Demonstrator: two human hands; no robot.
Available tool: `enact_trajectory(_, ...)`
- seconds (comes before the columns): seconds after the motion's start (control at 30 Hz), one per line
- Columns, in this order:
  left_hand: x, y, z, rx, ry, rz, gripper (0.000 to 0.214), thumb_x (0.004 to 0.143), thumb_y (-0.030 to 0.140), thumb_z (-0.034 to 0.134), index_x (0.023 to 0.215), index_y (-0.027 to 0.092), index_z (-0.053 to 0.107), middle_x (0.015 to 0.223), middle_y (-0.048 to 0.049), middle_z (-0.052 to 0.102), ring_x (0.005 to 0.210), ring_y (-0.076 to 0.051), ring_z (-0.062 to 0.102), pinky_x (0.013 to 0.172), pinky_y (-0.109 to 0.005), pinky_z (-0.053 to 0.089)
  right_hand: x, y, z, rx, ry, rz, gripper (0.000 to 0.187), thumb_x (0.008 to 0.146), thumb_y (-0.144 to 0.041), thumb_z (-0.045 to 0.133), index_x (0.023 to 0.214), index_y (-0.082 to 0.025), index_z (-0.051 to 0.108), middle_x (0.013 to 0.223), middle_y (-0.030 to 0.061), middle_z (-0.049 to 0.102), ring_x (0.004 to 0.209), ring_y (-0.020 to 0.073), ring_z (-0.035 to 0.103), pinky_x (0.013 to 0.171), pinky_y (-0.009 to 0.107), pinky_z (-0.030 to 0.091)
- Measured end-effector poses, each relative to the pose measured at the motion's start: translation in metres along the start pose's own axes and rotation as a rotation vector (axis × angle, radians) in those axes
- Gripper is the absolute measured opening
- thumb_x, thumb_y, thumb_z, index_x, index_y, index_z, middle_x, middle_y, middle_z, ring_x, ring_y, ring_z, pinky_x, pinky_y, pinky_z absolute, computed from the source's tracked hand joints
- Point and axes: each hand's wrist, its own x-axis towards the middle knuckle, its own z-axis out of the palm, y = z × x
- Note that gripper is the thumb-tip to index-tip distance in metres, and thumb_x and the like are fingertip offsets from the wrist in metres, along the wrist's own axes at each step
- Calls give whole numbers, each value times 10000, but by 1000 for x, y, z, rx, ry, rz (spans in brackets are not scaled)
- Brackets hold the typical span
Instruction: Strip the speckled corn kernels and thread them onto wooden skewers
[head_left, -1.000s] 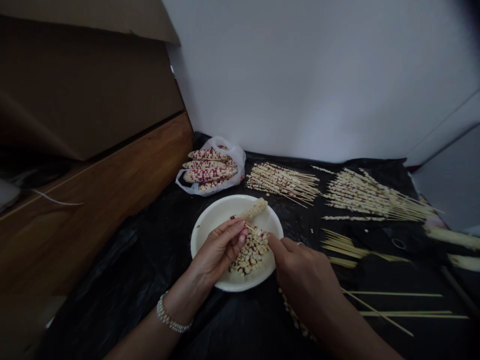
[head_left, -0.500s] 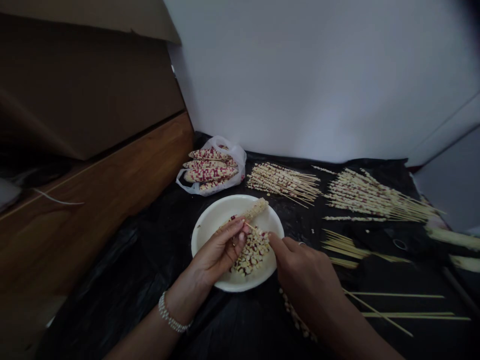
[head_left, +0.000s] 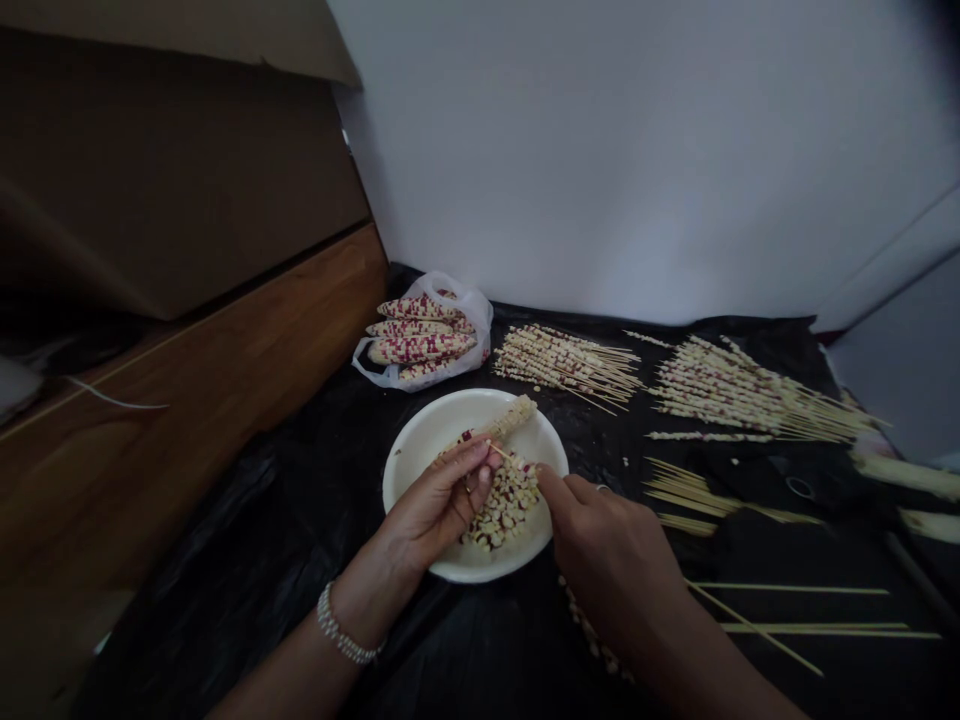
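My right hand (head_left: 600, 520) is closed round a thin wooden skewer (head_left: 501, 453) that slants up to the left. Some corn kernels (head_left: 525, 466) are threaded on it just beyond my right fingers, and its other end sticks out past my wrist. At the bare tip, my left hand (head_left: 450, 495) pinches a small pale thing that looks like a corn kernel, partly hidden by the fingers. Both hands are over a white bowl (head_left: 401, 440), which holds loose yellow and dark red kernels (head_left: 502, 515) and a mostly stripped corncob (head_left: 516, 412).
Speckled corn cobs (head_left: 424, 347) lie in a white plastic bag (head_left: 478, 308). Behind and right are two piles of kernel-threaded skewers (head_left: 555, 362). Bare skewers (head_left: 682, 485) lie at the right on a black plastic sheet (head_left: 247, 560). A wooden board (head_left: 300, 320) borders the left.
Hardly anything differs. The skewer's far end at the lower right has shifted very slightly, and my left fingertips have moved a touch at its tip.
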Motion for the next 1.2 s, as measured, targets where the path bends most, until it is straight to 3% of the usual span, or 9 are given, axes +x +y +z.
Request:
enact_trajectory(0.37,-2,3,0,20,30,-13,131,771,23,639,882,87,666,743,-46,660,639,-68,625,582,-113,519,2,-1,-10,-53,-31,-15,373,724,-22,486,1049,-148,619,666,6,618,498,129,561,461,268,276)
enact_trajectory(0.67,-3,6,0,43,-2,-29,126,738,4,665,845,70,658,711,-45,645,595,-65,608,556,-123,514,1,1,-10,-55,45,-75,378,724,-20,443,1040,-128,622,641,3,587,501,152,566,458,284,281)
enact_trajectory(1.2,-4,1,-1,143,-57,-28,122,713,54,718,829,65,684,701,-48,671,600,-59,614,584,-117,501,2,-4,-8,-18,36,-72,303,755,-31,423,967,-153,603,659,11,589,525,140,545,484,276,280)
